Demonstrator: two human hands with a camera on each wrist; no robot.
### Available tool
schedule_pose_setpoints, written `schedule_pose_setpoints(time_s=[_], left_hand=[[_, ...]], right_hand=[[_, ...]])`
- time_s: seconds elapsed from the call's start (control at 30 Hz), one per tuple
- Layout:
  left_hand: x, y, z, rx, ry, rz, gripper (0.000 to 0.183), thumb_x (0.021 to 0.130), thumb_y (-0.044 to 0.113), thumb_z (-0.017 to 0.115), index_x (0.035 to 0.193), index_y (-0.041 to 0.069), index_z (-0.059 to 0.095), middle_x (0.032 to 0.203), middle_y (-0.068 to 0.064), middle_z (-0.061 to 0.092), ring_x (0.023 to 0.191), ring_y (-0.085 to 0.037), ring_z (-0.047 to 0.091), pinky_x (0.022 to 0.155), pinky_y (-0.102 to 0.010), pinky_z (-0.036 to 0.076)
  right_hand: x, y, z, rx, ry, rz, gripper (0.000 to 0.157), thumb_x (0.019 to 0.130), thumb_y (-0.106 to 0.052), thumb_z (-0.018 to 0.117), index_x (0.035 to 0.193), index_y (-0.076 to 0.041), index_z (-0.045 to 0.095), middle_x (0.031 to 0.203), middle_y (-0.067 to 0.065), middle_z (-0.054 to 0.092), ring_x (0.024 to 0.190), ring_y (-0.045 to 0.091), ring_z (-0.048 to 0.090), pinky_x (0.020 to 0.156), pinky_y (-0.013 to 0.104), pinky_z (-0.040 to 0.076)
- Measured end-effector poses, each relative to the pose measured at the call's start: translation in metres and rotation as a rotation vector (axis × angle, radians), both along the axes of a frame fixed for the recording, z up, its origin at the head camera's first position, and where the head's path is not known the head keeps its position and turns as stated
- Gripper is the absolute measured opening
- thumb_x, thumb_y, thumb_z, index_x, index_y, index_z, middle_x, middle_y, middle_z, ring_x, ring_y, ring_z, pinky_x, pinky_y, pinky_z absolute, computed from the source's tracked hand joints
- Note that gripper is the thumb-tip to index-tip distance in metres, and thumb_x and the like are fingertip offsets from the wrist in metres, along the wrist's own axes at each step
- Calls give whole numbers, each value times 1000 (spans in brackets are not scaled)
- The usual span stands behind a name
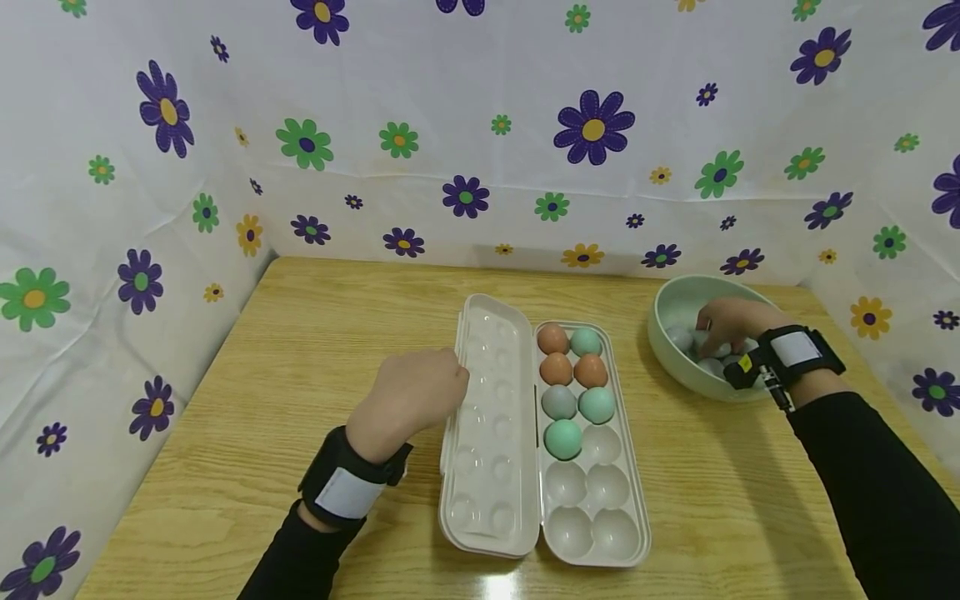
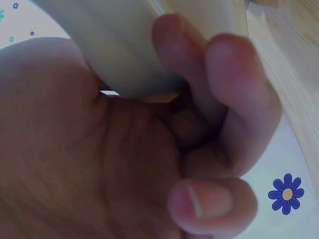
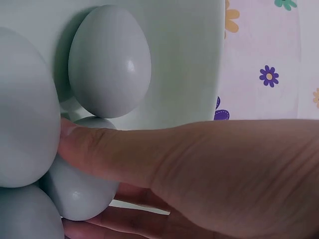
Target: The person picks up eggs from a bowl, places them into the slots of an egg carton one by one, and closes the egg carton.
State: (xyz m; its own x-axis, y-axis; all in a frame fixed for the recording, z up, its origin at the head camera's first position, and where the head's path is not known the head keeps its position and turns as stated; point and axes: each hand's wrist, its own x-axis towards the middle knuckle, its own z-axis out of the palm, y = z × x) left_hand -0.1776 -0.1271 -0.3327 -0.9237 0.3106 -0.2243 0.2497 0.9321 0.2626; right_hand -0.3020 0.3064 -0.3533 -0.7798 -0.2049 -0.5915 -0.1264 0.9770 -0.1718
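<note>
A white plastic egg carton (image 1: 633,533) lies unfolded on the table, its lid (image 1: 491,433) to the left. My left hand (image 1: 416,387) grips the lid's outer edge, fingers curled in the left wrist view. Brown, green and grey eggs sit in the carton's upper rows, among them a green egg (image 1: 563,439) lowest on the left. My right hand (image 1: 738,321) reaches into a pale green bowl (image 1: 678,367) of grey eggs. In the right wrist view, a grey egg (image 3: 82,194) lies between its thumb (image 3: 114,149) and fingers. Another grey egg (image 3: 109,62) rests against the bowl's wall.
The wooden table (image 1: 322,317) carries the carton in the middle and the bowl at the right rear. A white cloth (image 1: 420,83) with printed flowers hangs behind and at both sides. Rounded cups (image 1: 567,533) show in the carton's lower rows.
</note>
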Motion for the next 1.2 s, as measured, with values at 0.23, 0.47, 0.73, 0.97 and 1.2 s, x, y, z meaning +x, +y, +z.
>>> schedule_pose_setpoints(time_s=[0.23,0.47,0.73,0.97,1.2], left_hand=[[0,1,-1,-4,13,-13,37,104,17,37,76,10,60,64,0,44,58,-16,47,50,-32,39],[0,1,-1,-21,9,-24,36,104,16,38,79,8,62,65,-1,44,59,-17,48,51,-34,41],[0,0,-1,-21,10,-25,36,104,16,39,80,8,63,65,-1,45,59,-17,49,52,-34,41],[-1,0,-1,-12,-8,-9,38,105,18,36,76,10,60,64,0,44,58,-17,47,51,-33,39],[-2,1,-2,-19,-6,-5,38,105,19,37,76,10,60,65,0,45,59,-17,48,51,-33,39]], right_hand=[[1,1,-1,-3,16,4,44,87,-18,76,118,12,63,105,20,65,86,28,63,76,40,59],[2,0,0,0,5,4,45,88,-17,76,119,12,62,107,21,65,88,28,64,77,41,59],[3,-3,2,25,5,-2,47,88,-18,75,121,12,61,109,23,65,86,31,66,77,42,58],[2,-4,4,34,-8,-42,50,89,-18,75,125,13,58,114,26,64,89,34,67,81,45,58],[1,0,5,5,18,-58,53,90,-18,75,126,16,56,122,33,61,93,37,69,84,49,58]])
